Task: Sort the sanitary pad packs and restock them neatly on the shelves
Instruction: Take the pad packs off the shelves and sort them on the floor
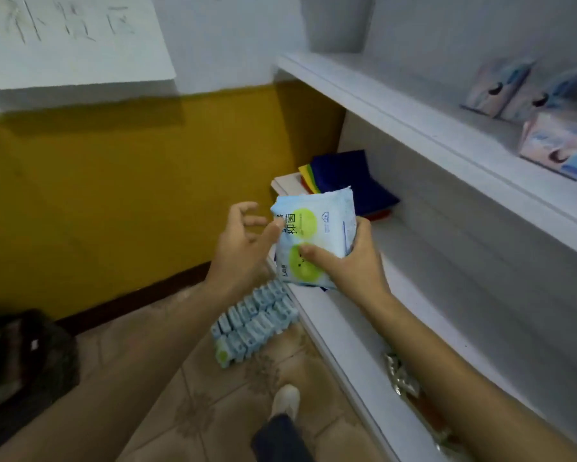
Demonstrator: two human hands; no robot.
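My right hand [350, 258] grips a light blue sanitary pad pack [314, 228] with green circles, thumb across its front, in front of the middle shelf [447, 295]. My left hand [243, 238] is beside the pack with fingers spread and loose; its thumb tip touches the pack's left edge. Several matching blue packs [253, 325] stand in rows on the tiled floor below my hands. Three pink and blue packs [547, 121] sit on the upper shelf [397, 105] at the right.
Folded blue, green and yellow cloths [347, 178] lie at the far end of the middle shelf. A crinkled wrapper [400, 375] lies on that shelf near me. A dark bag [23, 355] sits on the floor at left. My shoe [285, 405] is below.
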